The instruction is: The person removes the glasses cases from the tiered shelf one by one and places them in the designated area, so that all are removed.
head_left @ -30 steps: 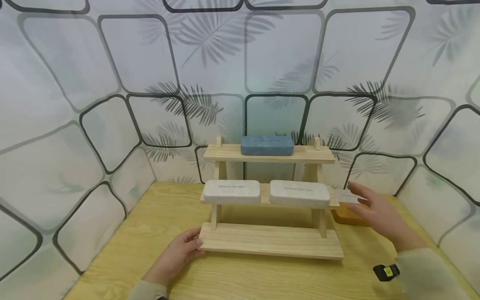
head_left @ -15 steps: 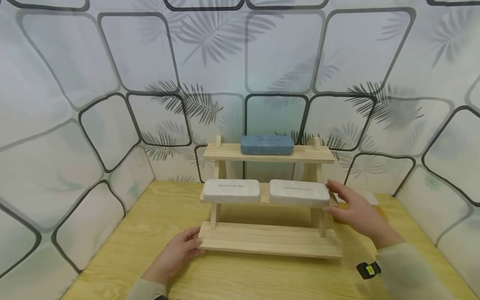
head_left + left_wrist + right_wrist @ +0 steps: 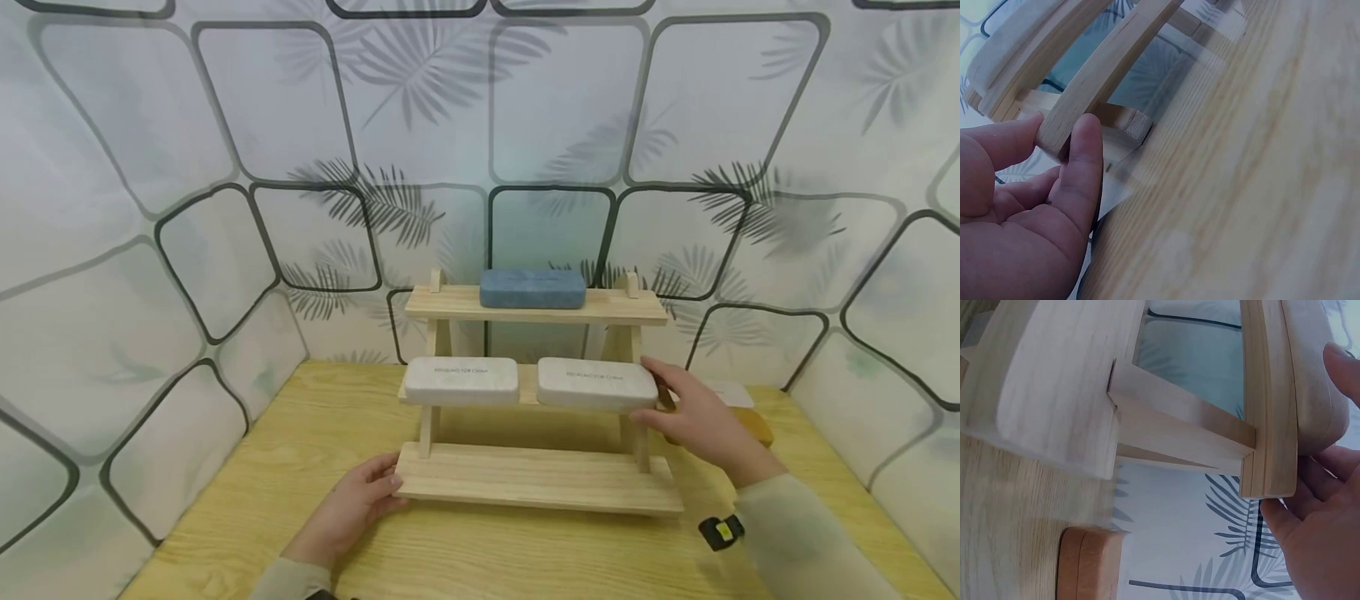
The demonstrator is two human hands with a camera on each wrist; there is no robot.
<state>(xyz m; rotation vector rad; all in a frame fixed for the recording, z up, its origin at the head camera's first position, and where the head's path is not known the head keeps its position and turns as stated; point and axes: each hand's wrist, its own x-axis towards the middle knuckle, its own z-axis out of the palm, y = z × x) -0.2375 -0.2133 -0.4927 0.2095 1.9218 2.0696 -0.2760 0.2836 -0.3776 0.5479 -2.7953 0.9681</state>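
A pale wooden tiered display stand (image 3: 536, 479) rises from the table. My left hand (image 3: 356, 506) pinches the left end of its bottom shelf between thumb and fingers; the left wrist view shows this hand (image 3: 1041, 194) close up. On the middle shelf lie two white glasses cases, a left one (image 3: 461, 382) and a right one (image 3: 596, 385). My right hand (image 3: 701, 417) curls round the right end of the right case, and one fingertip lies near the shelf end in the right wrist view. A blue glasses case (image 3: 532, 289) lies on the top shelf.
Right of the stand, partly behind my right hand, are an orange-brown case (image 3: 752, 423) and a white case (image 3: 731, 393). Patterned curtain (image 3: 420, 100) encloses the wood-grain table (image 3: 480, 554) at the back and sides.
My right hand has moved left, from beside the orange-brown case to the right end of the right white glasses case. My left hand stays on the bottom shelf.
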